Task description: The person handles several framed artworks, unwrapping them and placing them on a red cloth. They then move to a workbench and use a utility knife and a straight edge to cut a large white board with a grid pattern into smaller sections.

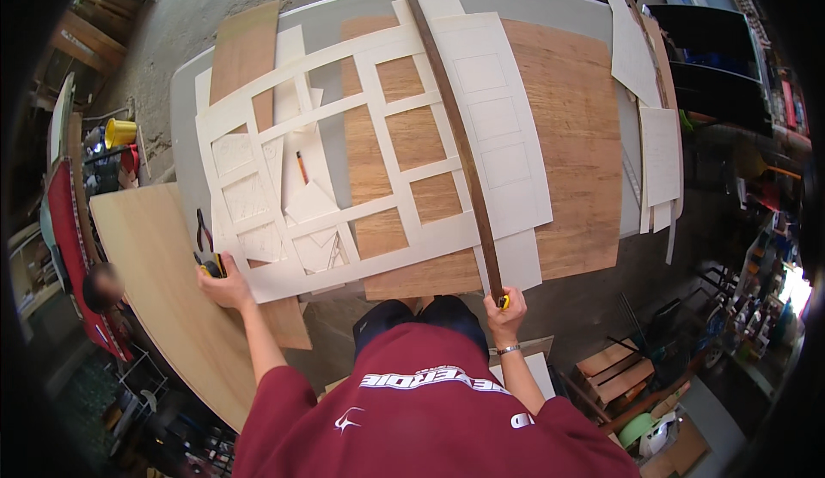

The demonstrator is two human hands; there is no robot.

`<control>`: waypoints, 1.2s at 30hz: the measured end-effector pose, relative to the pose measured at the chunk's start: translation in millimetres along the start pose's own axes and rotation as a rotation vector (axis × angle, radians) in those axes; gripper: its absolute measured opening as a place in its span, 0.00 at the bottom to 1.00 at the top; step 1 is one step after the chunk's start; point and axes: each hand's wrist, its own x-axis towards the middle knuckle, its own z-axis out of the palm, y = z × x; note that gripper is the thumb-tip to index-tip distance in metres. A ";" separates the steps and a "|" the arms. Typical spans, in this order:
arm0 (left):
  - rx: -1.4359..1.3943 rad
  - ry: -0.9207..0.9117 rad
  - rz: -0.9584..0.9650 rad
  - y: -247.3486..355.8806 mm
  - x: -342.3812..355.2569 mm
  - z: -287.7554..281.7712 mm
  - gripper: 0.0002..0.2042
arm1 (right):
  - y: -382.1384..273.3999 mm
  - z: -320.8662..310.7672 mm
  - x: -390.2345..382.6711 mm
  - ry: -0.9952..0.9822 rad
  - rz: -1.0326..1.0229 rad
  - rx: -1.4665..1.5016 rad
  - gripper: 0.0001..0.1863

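Both hands grip: right hand (505,309) pinches wooden strip's (453,125) near end.

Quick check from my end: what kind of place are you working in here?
Most likely a woodworking or craft workshop: a plywood sheet lies on the grey table under a white cut-out template, a long wooden strip crosses it, and cluttered shelves stand around.

Even daylight, soft shadows, sharp centre, fisheye bending, dark vignetted corners
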 end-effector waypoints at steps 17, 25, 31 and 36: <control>-0.502 -0.881 1.012 491.0 -93.2 48.7 0.58 | 46.0 -14.0 15.9 -0.052 -0.144 -0.284 0.15; -0.493 -0.772 1.136 497.5 -92.4 65.8 0.63 | 37.2 -12.2 24.9 -0.141 -0.126 -0.215 0.22; -0.473 -0.776 1.132 497.8 -90.3 68.9 0.64 | 33.5 -9.7 32.0 -0.170 -0.094 -0.188 0.22; -0.471 -0.775 1.128 498.9 -90.3 69.8 0.65 | 32.3 -9.0 33.3 -0.177 -0.071 -0.172 0.22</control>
